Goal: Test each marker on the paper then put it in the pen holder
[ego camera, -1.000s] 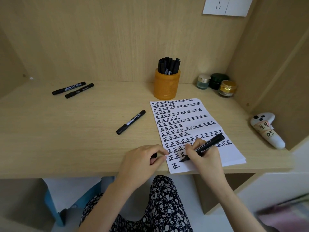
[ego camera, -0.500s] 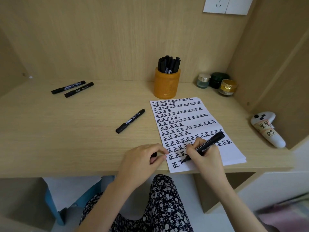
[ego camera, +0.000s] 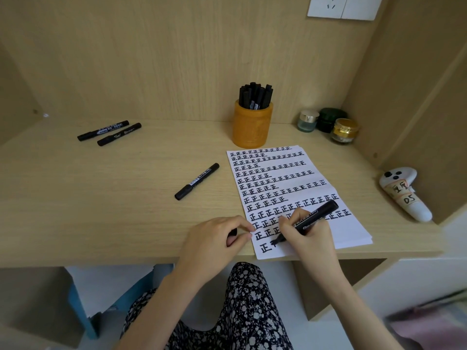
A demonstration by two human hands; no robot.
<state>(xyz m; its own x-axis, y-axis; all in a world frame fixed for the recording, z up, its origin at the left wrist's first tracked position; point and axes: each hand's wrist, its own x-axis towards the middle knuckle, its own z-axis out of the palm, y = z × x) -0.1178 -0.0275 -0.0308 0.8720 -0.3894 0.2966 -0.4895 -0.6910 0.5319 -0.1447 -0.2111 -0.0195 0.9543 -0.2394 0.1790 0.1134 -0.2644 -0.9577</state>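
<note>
Far left of the desk point(ego camera: 75, 198): two markers point(ego camera: 103, 130) lie side by side near the back wall, with bare wood from them down to the front edge. Centre: a third marker point(ego camera: 197, 181), capped and slanted, lies near the paper point(ego camera: 303, 183) but apart from it. By the front edge the left hand point(ego camera: 214, 242) rests with fingers curled, pinching a small black cap point(ego camera: 233, 233). Behind the paper's top edge stands the orange pen holder point(ego camera: 252, 127), upright and packed with black pens point(ego camera: 255, 96). The right hand point(ego camera: 310, 238) grips the uncapped marker point(ego camera: 317, 214), tip on the paper's bottom row; the sheet reaches the desk's front edge. Back right corner: three small jars point(ego camera: 331, 120). A white controller point(ego camera: 404, 195) lies by the right wall.
</note>
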